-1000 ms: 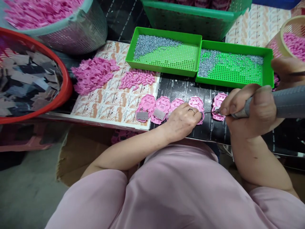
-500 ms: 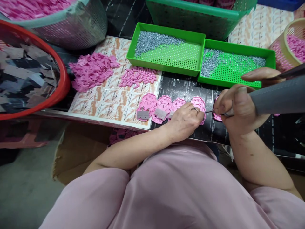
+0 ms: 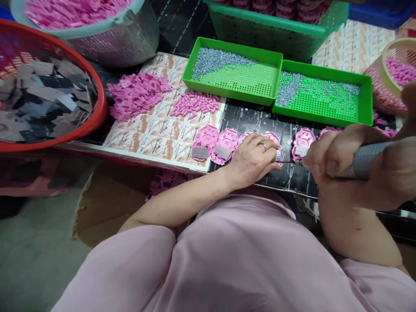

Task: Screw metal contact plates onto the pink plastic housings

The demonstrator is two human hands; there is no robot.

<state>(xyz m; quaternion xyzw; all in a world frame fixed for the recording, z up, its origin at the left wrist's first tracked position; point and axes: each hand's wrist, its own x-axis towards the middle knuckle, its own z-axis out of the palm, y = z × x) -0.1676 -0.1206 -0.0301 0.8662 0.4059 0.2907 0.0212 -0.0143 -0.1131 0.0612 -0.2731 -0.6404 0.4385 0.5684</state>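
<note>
Several pink plastic casings (image 3: pixel 228 141) lie in a row along the table edge, some with grey metal plates (image 3: pixel 200 152) across their lower ends. My left hand (image 3: pixel 251 158), with a ring on one finger, bends over two casings in mid-row. Its fingertips close on one pink casing (image 3: pixel 273 139), where a bit of plate shows. My right hand (image 3: pixel 344 167) is wrapped round a grey electric screwdriver (image 3: pixel 365 159). Its thin bit points left, to the plate by my left fingertips; whether a screw sits at the tip is too small to tell.
Two green trays (image 3: pixel 232 91) of small screws stand behind the row. Pink part piles (image 3: pixel 139 95) and small pink pegs (image 3: pixel 195 104) lie left. A red basket (image 3: pixel 102 104) of metal plates, a pale basket (image 3: pixel 130 41), a green crate (image 3: pixel 276 26) and a cream basket (image 3: pixel 386 82) surround them.
My right hand has tilted the screwdriver and come closer to the camera, uncovering a casing beside it. My left fingers have straightened a little over the same casing. The view has shifted slightly.
</note>
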